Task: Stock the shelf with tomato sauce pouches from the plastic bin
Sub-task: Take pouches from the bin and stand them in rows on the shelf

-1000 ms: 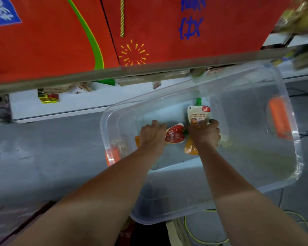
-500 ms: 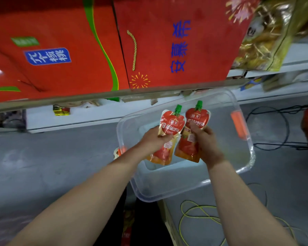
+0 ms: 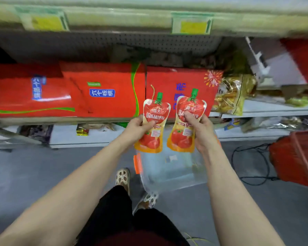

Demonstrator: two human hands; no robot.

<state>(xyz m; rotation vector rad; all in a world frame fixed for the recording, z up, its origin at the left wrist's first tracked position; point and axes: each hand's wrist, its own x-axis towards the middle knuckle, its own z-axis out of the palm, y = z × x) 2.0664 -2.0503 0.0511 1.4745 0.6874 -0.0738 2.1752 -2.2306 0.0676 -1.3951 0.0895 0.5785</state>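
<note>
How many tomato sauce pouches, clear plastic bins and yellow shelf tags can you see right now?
Tomato sauce pouches: 2
Clear plastic bin: 1
Yellow shelf tags: 2
Total: 5

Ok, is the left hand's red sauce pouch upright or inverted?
Upright: the red tomato sauce pouch has its green cap on top, in the left hand.

Both left pouch [image 3: 156,110] and right pouch [image 3: 180,139]: glossy printed plastic film, lightly creased; green plastic caps [image 3: 159,95]. The plastic bin [image 3: 167,174]: clear, smooth, with orange plastic latch [image 3: 137,163]. The red boxes [image 3: 103,96]: glossy cardboard. The shelf back panel [image 3: 96,45]: perforated, matt grey. The floor [image 3: 34,166]: matt grey.
</note>
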